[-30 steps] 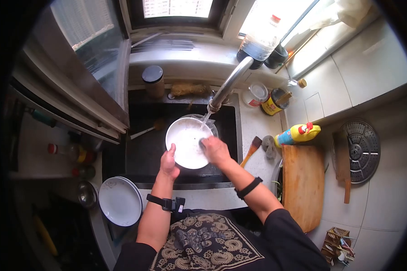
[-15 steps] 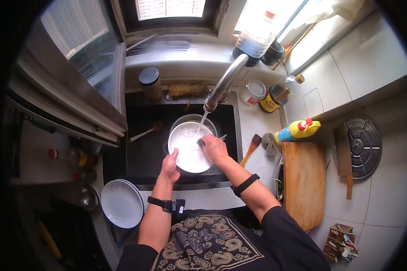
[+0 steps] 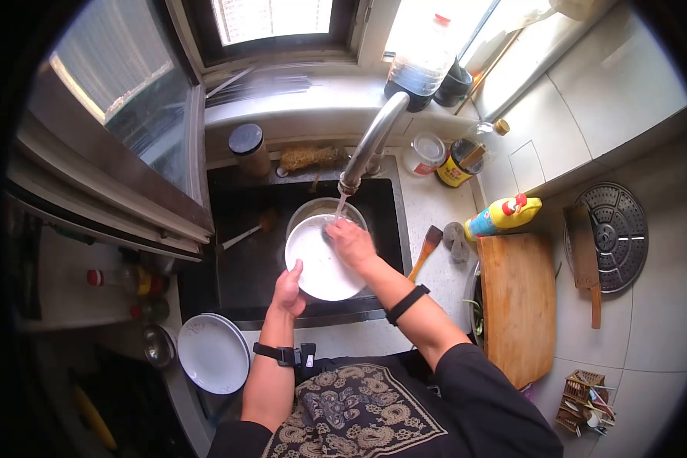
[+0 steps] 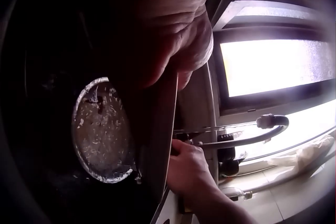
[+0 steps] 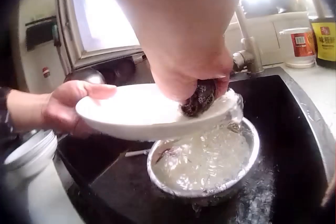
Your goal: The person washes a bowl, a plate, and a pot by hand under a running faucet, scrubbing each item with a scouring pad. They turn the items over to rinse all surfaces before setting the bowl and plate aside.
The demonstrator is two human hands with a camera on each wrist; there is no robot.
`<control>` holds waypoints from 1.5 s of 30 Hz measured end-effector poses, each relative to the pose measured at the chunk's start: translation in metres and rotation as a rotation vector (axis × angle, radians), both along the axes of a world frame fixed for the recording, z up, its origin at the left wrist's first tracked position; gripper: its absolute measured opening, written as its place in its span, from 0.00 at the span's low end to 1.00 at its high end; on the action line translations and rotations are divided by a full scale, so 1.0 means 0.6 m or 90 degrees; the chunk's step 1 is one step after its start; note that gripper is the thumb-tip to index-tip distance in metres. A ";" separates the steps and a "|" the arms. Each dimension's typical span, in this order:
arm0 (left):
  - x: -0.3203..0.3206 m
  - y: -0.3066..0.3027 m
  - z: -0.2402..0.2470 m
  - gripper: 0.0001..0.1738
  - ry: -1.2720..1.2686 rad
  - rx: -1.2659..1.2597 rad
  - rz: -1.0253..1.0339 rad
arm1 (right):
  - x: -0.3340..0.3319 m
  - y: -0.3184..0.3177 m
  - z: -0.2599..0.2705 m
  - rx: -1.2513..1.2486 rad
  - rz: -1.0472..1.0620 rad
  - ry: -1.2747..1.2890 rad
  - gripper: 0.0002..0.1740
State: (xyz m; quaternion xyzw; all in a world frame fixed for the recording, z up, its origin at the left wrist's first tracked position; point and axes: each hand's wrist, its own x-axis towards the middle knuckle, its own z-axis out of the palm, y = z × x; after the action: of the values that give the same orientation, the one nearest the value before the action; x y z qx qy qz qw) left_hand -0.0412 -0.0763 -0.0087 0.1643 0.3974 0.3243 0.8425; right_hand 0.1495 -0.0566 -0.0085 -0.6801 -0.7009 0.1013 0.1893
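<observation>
A white plate (image 3: pixel 313 263) is tilted over the black sink, its rim gripped at the near left by my left hand (image 3: pixel 287 291), thumb on top. In my right hand (image 3: pixel 351 243) is a dark mesh scourer (image 5: pixel 198 98), pressed on the plate's upper face near the far rim. Water runs from the faucet (image 3: pixel 374 137) onto that far part and spills off the edge. Under the plate stands a metal bowl (image 5: pixel 254 153) of cloudy water with pale bits in it; the plate covers part of it in the head view.
Stacked white plates (image 3: pixel 212 355) stand left of the sink (image 3: pixel 244 282). A wooden spatula (image 3: pixel 426 252), a yellow bottle (image 3: pixel 504 217) and a cutting board (image 3: pixel 517 305) are on the right. A long-handled brush (image 3: pixel 244 233) lies in the sink.
The right hand with the scourer has moved across the plate toward its far rim, under the stream. The plate has come slightly nearer, so more of the bowl behind it shows.
</observation>
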 end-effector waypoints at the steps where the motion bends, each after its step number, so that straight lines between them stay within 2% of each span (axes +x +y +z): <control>1: -0.002 0.001 0.003 0.24 -0.015 0.003 0.025 | 0.008 -0.010 0.004 -0.069 -0.017 -0.021 0.07; 3: -0.004 0.002 -0.003 0.22 -0.021 0.005 0.062 | 0.008 -0.042 0.004 -0.210 -0.044 -0.064 0.06; 6: -0.011 0.006 -0.022 0.24 -0.004 0.013 0.071 | -0.028 -0.090 0.027 -0.209 0.019 0.041 0.09; 8: -0.013 0.003 -0.025 0.28 -0.010 0.020 0.056 | -0.042 -0.097 0.018 -0.061 0.158 0.143 0.13; 9: -0.012 0.001 -0.026 0.28 0.012 0.019 0.023 | -0.049 -0.087 0.013 -0.081 0.188 0.145 0.16; 10: -0.011 0.000 -0.025 0.29 0.033 0.019 -0.011 | -0.054 -0.073 0.007 -0.008 0.194 0.170 0.14; 12: -0.010 0.002 -0.020 0.29 0.053 0.035 -0.034 | -0.038 -0.034 -0.016 0.034 0.144 0.193 0.12; 13: -0.010 0.000 -0.018 0.29 0.052 0.047 -0.024 | -0.025 -0.024 0.034 -0.104 0.039 0.254 0.10; 14: -0.006 -0.002 -0.001 0.30 0.052 0.058 -0.013 | -0.009 -0.013 0.000 0.071 0.068 0.098 0.08; 15: -0.004 -0.003 0.018 0.31 0.032 0.032 0.024 | 0.003 -0.025 -0.031 0.019 0.030 0.097 0.07; 16: -0.006 0.000 0.014 0.31 0.030 0.044 0.030 | 0.003 -0.035 -0.022 -0.033 -0.005 0.095 0.07; 18: -0.007 0.004 0.000 0.31 0.025 0.066 0.045 | -0.025 -0.057 -0.019 0.001 0.089 0.113 0.07; 19: -0.006 0.001 -0.002 0.31 0.032 0.067 0.043 | -0.043 -0.065 -0.001 0.043 0.138 0.193 0.07; 20: -0.005 -0.001 -0.003 0.30 0.042 0.067 0.038 | -0.049 -0.062 0.015 -0.012 0.117 0.176 0.08; 22: -0.004 -0.001 0.002 0.30 0.054 0.083 0.030 | -0.019 -0.036 -0.021 -0.056 0.007 0.125 0.09; 24: -0.010 -0.002 0.015 0.30 0.059 0.104 0.036 | 0.019 -0.042 -0.022 -0.042 -0.063 0.092 0.11; 26: -0.012 0.006 0.013 0.30 0.049 0.094 0.027 | 0.000 -0.058 -0.012 -0.129 0.007 0.074 0.11; 28: -0.012 0.003 0.010 0.30 0.050 0.070 0.008 | -0.043 -0.075 -0.019 -0.025 0.140 0.162 0.12; 30: -0.006 0.001 0.012 0.30 0.062 0.042 -0.028 | -0.080 -0.058 0.024 0.020 0.202 0.178 0.11; 32: -0.006 -0.004 0.009 0.30 0.040 -0.004 -0.060 | -0.074 -0.015 0.012 0.048 0.183 0.208 0.11; 34: -0.012 -0.006 0.012 0.30 0.039 -0.006 -0.108 | -0.042 0.005 0.001 0.094 0.123 0.116 0.07; 36: -0.009 -0.009 0.010 0.30 0.068 0.046 -0.087 | -0.015 0.009 -0.005 0.007 -0.030 -0.037 0.07; 38: -0.011 -0.009 0.006 0.30 0.095 0.077 -0.076 | 0.017 -0.008 -0.032 -0.073 -0.091 -0.069 0.08; 41: -0.003 -0.012 -0.003 0.29 0.094 0.098 -0.014 | 0.025 -0.055 -0.068 -0.151 -0.069 -0.072 0.09; 44: 0.002 -0.020 0.001 0.31 0.086 0.064 -0.038 | 0.020 -0.066 -0.055 -0.226 -0.168 -0.047 0.10; 45: 0.006 -0.024 0.003 0.30 0.097 0.062 -0.061 | 0.016 -0.064 -0.052 -0.190 -0.182 -0.013 0.10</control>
State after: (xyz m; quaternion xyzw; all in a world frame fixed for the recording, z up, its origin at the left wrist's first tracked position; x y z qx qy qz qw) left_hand -0.0377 -0.0910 -0.0069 0.2485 0.4360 0.2892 0.8152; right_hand 0.1592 -0.0947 -0.0396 -0.7940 -0.5766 0.1693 0.0922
